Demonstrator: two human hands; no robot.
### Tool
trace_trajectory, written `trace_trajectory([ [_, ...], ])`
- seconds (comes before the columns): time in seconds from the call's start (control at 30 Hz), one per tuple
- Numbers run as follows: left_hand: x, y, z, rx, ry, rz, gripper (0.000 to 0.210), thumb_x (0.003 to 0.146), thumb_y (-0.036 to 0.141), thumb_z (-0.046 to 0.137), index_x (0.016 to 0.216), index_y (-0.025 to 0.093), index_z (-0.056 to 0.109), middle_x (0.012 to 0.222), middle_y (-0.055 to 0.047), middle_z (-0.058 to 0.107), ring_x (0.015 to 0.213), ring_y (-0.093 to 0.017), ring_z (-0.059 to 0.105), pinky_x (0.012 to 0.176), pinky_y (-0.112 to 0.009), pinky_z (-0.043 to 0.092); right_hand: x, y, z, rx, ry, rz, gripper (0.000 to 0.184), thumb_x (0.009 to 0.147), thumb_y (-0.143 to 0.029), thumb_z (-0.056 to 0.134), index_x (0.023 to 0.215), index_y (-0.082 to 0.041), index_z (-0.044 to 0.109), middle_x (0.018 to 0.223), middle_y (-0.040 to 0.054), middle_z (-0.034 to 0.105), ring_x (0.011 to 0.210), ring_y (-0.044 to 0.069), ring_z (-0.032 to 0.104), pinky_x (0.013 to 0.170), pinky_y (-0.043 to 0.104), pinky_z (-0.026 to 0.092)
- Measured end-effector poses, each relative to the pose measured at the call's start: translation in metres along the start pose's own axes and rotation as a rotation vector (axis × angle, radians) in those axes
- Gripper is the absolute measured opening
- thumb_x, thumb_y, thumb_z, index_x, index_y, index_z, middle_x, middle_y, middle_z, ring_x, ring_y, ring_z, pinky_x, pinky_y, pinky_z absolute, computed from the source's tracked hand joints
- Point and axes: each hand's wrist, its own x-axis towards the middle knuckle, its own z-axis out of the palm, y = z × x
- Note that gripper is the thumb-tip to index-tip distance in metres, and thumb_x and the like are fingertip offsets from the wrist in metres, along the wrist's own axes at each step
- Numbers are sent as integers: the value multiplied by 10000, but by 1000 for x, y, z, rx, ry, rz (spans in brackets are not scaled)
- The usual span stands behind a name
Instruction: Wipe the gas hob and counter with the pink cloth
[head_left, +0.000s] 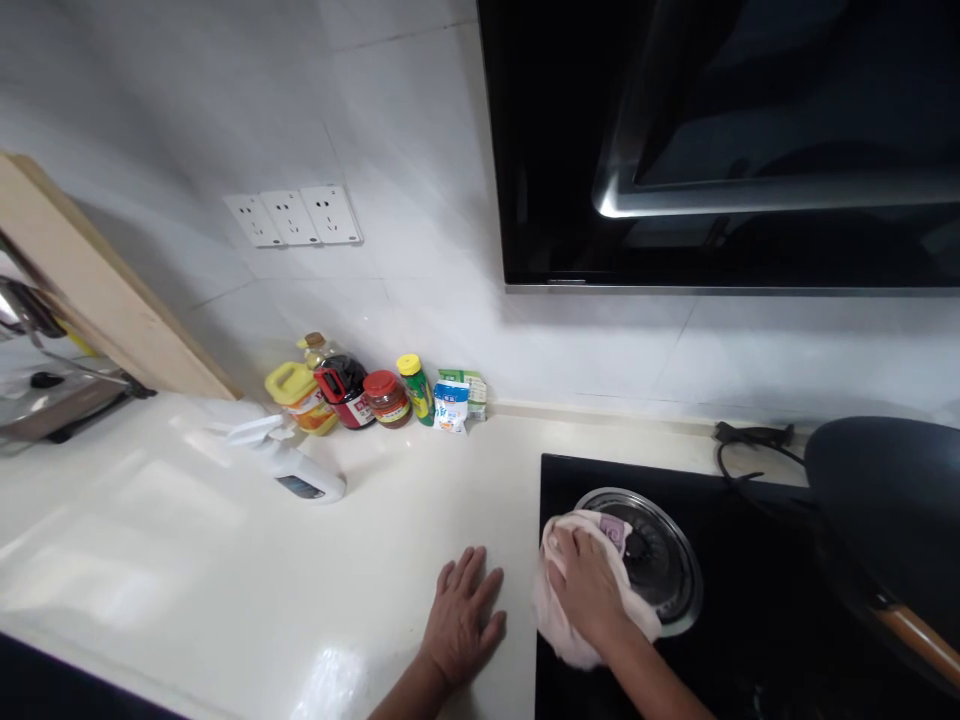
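Evidently, the right hand (590, 592) lies on a pale pink cloth (561, 636) that covers the left part of a burner (670, 572) on the hob (757, 620); its fingers are bent, though blur hides how firmly they grip. The left hand (459, 622) rests empty on the surface (390, 545), fingers spread.

The cloth (559, 637) under the right hand (589, 588) partly hides the burner (673, 555); right of that hand, the pan (889, 505) is cut off

One cloth (561, 625), one burner (664, 565), one spray bottle (307, 472), one wok (889, 515) and three sockets (289, 218) show.
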Motion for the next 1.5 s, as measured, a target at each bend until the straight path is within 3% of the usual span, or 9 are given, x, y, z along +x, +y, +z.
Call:
trace_trajectory([
  [0.13,0,0,1,-5,4,1,545,933,416,605,1464,295,567,1595,-140,495,1467,-349,437,1119,-562,394,-66,33,6,96,54,-33,397,971,-307,489,1354,-257,580,1286,106,665,1198,320,599,1053,464,432],
  [0.33,0,-1,2,-9,7,13,545,950,398,581,1483,289,550,1608,-146,477,1463,-355,441,1121,-572,394,-105,91,-12,103,34,222,355,964,-385,420,1224,-246,617,1155,109,721,1093,325,643,963,487,455],
  [0.5,1,0,-3,-6,-10,10,552,967,430,565,1500,292,531,1615,-142,469,1472,-359,431,1113,-577,407,-88,121,-25,48,40,508,464,972,-439,342,1230,-148,596,1170,179,703,1091,371,618,969,505,453],
  [0.63,2,1,-5,4,-21,12,547,976,452,551,1498,291,531,1608,-149,476,1471,-357,434,1104,-579,414,-48,140,-36,-10,37,649,514,1001,-412,270,1294,-106,562,1244,198,672,1112,380,601,964,474,462],
  [0.73,3,1,-5,7,-16,18,535,970,421,558,1487,287,543,1608,-151,476,1474,-353,431,1111,-574,407,-9,152,-47,-50,-63,698,483,1014,-377,263,1323,-137,545,1273,176,668,1140,365,606,944,453,466],
  [0.9,3,1,-5,21,-2,25,536,968,407,565,1489,285,543,1612,-147,471,1483,-348,418,1123,-569,397,52,155,-65,-107,-263,576,377,1031,-328,284,1239,-197,571,1215,127,694,1132,306,627,889,391,455],
  [1.17,2,0,-2,28,8,32,532,973,427,553,1486,283,547,1601,-147,488,1473,-349,432,1119,-570,403,117,124,-65,-168,-319,338,396,1024,-259,322,1321,-139,556,1245,175,662,1168,317,600,931,435,394],
  [1.33,2,-2,-1,43,18,37,541,969,420,560,1494,293,537,1608,-151,480,1467,-351,447,1100,-573,420,129,66,-50,-158,-369,34,416,989,-215,431,1379,-138,555,1270,169,655,1169,306,576,990,438,335],
  [1.5,1,-4,0,35,20,43,543,968,442,569,1492,299,540,1599,-139,495,1456,-347,460,1108,-559,414,104,7,-38,-86,-411,-244,366,967,-274,524,1306,-173,619,1217,128,672,1143,288,563,1034,420,320],
])
